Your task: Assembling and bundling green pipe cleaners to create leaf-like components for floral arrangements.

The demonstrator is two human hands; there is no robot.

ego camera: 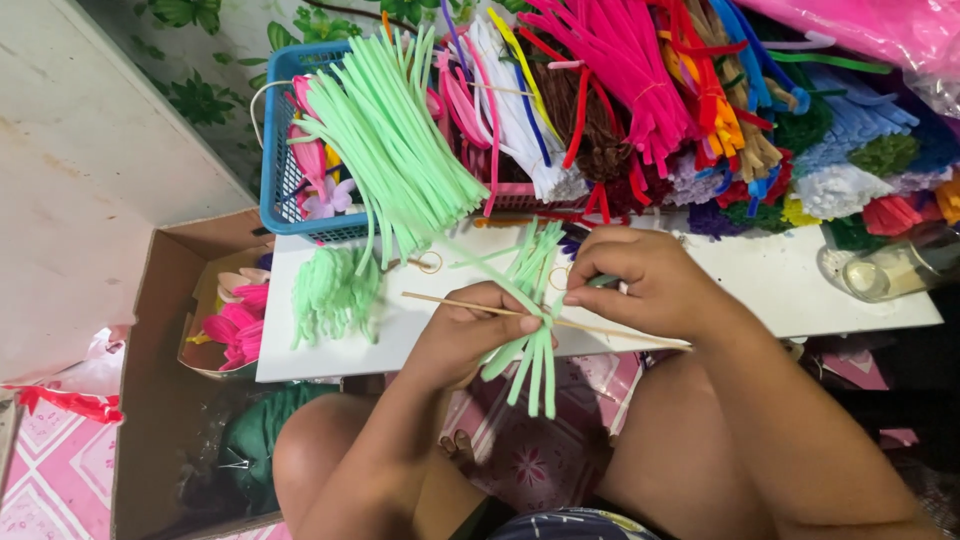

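Gripping green stems (535, 330) on stick (440, 300): both hands (470, 335) (640, 280) closed; blue basket (280, 190) holds green stems

My low white bench (770, 285) carries a blue basket (278, 170) of light green pipe cleaners (400, 140), heaps of coloured pipe cleaners (700, 110), a small green bundle (335, 290), rubber bands (430, 263) and a clear jar (880, 272).

There is only one view, from a camera worn on the person's head, and it looks steeply down over the knees onto the white bench (760, 285). It is close to the bench, and the near edge crosses the middle of the frame. Beyond the bench lie piles of coloured stems; left of it stands a cardboard box (150, 400).
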